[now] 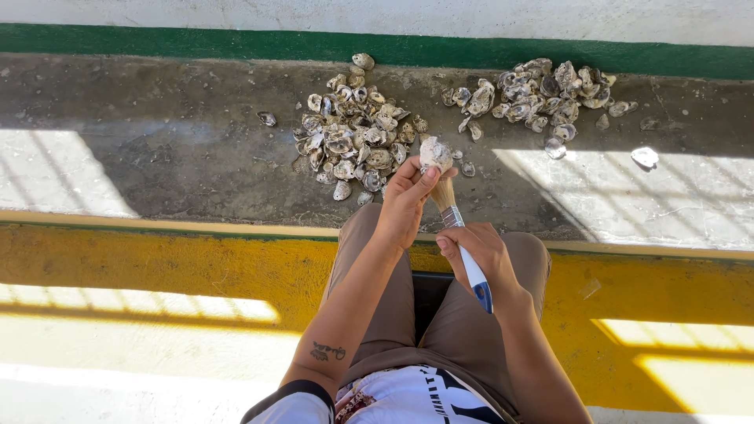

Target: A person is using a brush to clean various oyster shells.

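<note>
Head view: seated person brushes one shell above two shell heaps.

Centre of frame: left hand (404, 206) is closed around a pale, rough, chalky oyster shell (434, 154), lifted clear of the ground, apparently to expose its face to the bristles. Right hand (483, 255) is wrapped around a white-and-blue-handled paintbrush with metal ferrule (463, 251), bristles angled up against the shell's underside. Upper centre: larger heap of grey-white shells (353, 129) on the dark concrete strip (173, 145); upper right: second, separate heap (542, 98), perhaps sorted apart.
</note>
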